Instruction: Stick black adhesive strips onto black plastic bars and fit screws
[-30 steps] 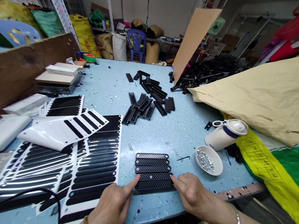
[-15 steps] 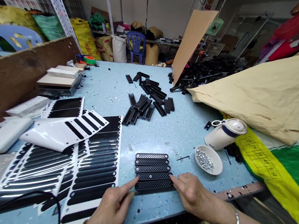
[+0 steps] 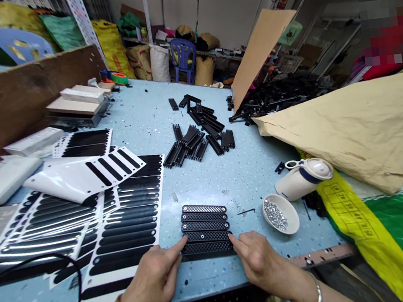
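Note:
A row of several black textured strips (image 3: 206,226) lies flat near the table's front edge, with small silver nuts at some ends and one nut (image 3: 202,236) in the middle of a strip. My left hand (image 3: 155,272) stretches its index finger to the strips' left end, thumb apart, holding nothing visible. At the right end my right hand (image 3: 255,258) touches a lower strip with its index fingertip. Its other fingers are curled, and whatever they hold is hidden. A white bowl (image 3: 292,218) of small silver nuts stands right of the strips, near a thin black hex key (image 3: 246,211).
Sheets of black strip stickers (image 3: 126,227) cover the left side. Farther back lies a pile of black ribbed parts (image 3: 189,142). A white bottle (image 3: 301,181) lies behind the bowl. Brown paper (image 3: 352,129) and a yellow-green sack (image 3: 363,229) cover the right edge.
My left fingertip has slid slightly up along the left ends of the strips, and the hand covers a bit more of the lowest one. My right hand has barely moved.

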A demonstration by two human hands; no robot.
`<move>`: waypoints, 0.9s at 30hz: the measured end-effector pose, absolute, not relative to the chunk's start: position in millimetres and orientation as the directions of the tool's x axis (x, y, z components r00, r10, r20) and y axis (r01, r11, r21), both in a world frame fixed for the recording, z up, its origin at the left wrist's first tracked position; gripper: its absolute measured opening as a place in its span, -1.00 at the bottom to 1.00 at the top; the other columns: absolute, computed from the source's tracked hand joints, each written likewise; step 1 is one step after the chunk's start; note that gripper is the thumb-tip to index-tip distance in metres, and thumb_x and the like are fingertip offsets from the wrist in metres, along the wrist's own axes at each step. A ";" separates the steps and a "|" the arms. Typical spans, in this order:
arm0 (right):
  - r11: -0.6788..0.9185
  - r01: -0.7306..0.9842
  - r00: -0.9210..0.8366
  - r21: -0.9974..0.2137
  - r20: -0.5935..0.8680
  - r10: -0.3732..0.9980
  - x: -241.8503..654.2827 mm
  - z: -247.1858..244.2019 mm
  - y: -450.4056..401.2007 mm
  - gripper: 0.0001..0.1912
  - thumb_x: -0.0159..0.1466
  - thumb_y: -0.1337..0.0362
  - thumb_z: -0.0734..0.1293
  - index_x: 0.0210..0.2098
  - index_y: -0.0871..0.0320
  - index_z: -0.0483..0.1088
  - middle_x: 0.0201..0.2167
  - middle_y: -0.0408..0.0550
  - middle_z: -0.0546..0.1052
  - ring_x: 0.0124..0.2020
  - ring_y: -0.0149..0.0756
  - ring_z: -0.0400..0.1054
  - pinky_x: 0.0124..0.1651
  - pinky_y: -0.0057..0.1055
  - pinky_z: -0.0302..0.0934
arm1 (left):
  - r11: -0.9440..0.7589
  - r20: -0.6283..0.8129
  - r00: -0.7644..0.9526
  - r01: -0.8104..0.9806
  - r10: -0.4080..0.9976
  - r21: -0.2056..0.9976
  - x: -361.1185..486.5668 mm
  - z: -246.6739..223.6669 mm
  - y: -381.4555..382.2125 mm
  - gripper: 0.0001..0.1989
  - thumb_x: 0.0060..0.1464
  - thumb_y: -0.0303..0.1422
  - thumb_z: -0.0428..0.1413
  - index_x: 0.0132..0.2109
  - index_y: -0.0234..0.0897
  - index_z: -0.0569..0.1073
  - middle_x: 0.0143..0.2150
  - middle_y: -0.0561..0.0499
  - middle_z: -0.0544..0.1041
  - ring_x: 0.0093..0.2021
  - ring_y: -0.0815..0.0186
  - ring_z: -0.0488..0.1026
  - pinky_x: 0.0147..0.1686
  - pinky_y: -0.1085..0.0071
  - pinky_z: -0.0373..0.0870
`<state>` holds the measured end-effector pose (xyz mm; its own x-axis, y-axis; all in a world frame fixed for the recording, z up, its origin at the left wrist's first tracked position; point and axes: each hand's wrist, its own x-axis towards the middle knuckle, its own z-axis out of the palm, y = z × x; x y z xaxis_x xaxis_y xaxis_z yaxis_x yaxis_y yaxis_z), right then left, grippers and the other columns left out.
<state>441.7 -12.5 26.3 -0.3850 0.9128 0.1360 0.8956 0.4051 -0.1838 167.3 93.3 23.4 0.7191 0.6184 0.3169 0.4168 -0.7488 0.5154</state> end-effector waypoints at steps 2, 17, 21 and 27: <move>0.401 0.898 -0.381 -0.183 0.135 0.914 442.1 25.8 -12.8 -0.56 0.23 0.62 0.07 0.04 0.38 0.31 -0.41 0.05 0.42 -0.40 -0.22 0.23 -0.36 -0.26 0.20 | -0.752 0.335 0.722 0.383 0.606 0.536 167.0 24.4 94.5 -0.58 0.19 -0.52 -0.10 0.16 -0.24 0.38 -0.48 0.03 0.55 -0.51 0.32 0.49 -0.42 0.41 0.44; 0.410 0.895 -0.386 -0.174 0.154 0.909 441.9 23.1 -13.0 -0.55 0.21 0.63 0.05 0.05 0.43 0.31 -0.42 0.06 0.41 -0.41 -0.19 0.22 -0.38 -0.23 0.20 | -0.625 0.185 0.665 0.518 0.723 0.584 194.3 19.9 112.0 -0.77 0.23 -0.39 -0.04 -0.24 -0.23 0.53 -0.48 0.02 0.59 -0.50 0.29 0.53 -0.45 0.40 0.42; 0.408 0.895 -0.383 -0.179 0.160 0.910 443.0 22.2 -13.5 -0.54 0.21 0.63 0.06 0.06 0.42 0.30 -0.42 0.04 0.41 -0.40 -0.21 0.22 -0.37 -0.25 0.18 | -0.595 0.175 0.629 0.554 0.757 0.582 198.7 19.4 109.5 -0.74 0.23 -0.39 -0.08 -0.30 -0.28 0.49 -0.52 -0.03 0.53 -0.53 0.26 0.48 -0.47 0.38 0.38; 0.407 0.895 -0.389 -0.183 0.130 0.912 444.4 21.0 -13.9 -0.53 0.19 0.63 0.10 0.07 0.42 0.28 -0.42 0.03 0.40 -0.40 -0.22 0.21 -0.36 -0.26 0.14 | -0.509 0.111 0.614 0.525 0.782 0.682 202.9 24.0 111.8 -0.71 0.25 -0.36 -0.10 -0.36 -0.29 0.45 -0.57 0.07 0.46 -0.58 0.38 0.39 -0.51 0.49 0.29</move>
